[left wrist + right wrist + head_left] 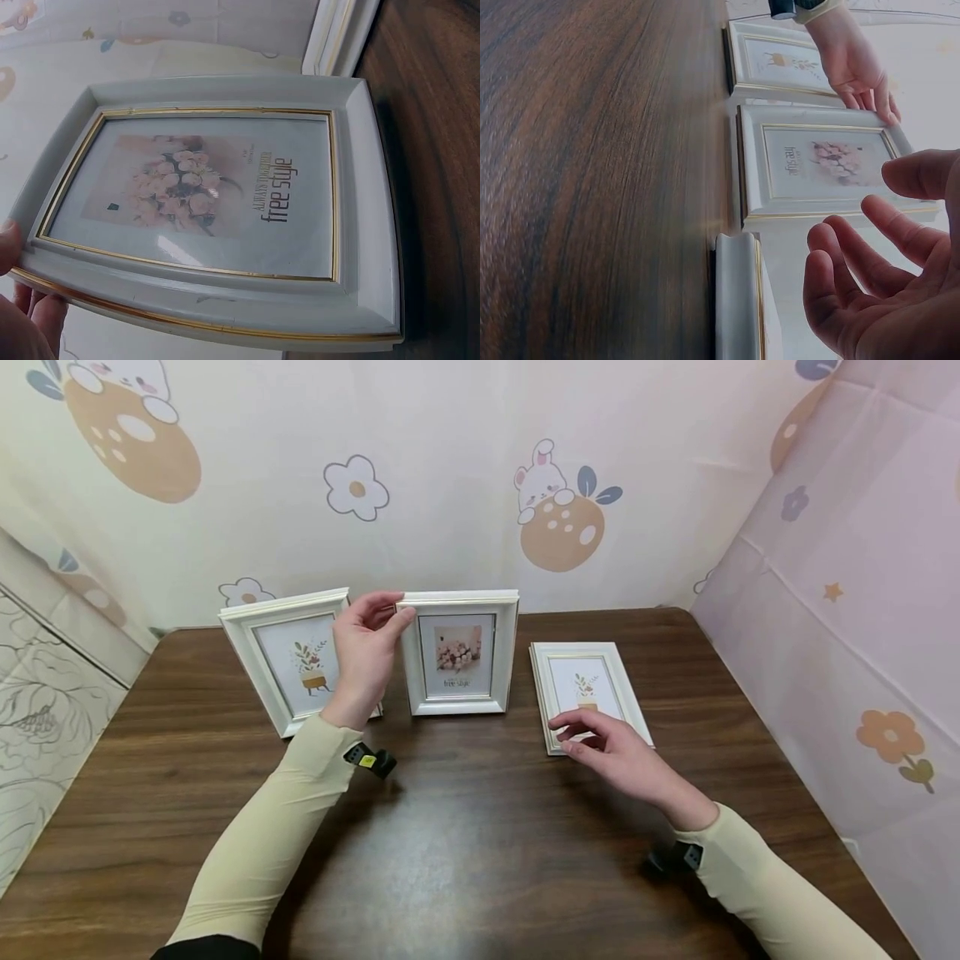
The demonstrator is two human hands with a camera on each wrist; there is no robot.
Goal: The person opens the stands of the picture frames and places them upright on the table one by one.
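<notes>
My left hand [367, 652] pinches the top left corner of a white picture frame [504, 652] with gold trim, which stands upright at the back of the table. Its picture shows pink flowers and the words "free style". Left of it, partly hidden by that hand, a second white picture frame [257, 668] with a potted plant picture leans upright. At the right a third picture frame [628, 693], also with a plant picture, lies flat, face up. Above its near edge hovers my right hand [611, 756], fingers loosely bent and holding nothing, as the right wrist view shows.
A dark wood-grain table [450, 843] carries the frames. Behind it hangs a pale curtain [450, 460] printed with rabbits and flowers. Another printed cloth [847, 635] borders the right side. A dark camera [378, 762] sits on the left wrist.
</notes>
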